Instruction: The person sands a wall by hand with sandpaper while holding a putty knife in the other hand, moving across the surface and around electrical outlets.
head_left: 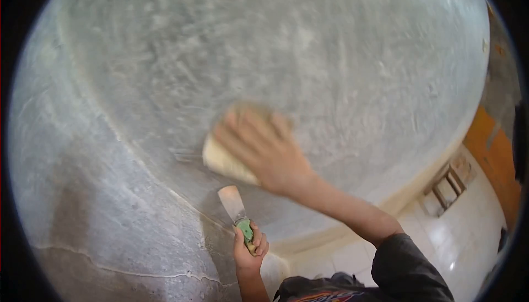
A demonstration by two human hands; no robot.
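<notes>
A pale, cream-coloured pad [220,158] lies against the grey plastered wall [341,71], under my right hand [262,145]. That hand is blurred, its fingers spread over the pad and pressing it to the surface. Lower down, my left hand [250,248] is closed round the green handle of a putty knife [233,203]. The knife's broad blade points up, a little below the pad. Part of the pad is hidden by my right palm and fingers.
A raised seam runs down the wall at the left, with a cracked edge [138,273] near the bottom. At the lower right, a small wooden frame [449,189] stands on the white tiled floor [441,241]. Beyond it is an orange surface [490,156].
</notes>
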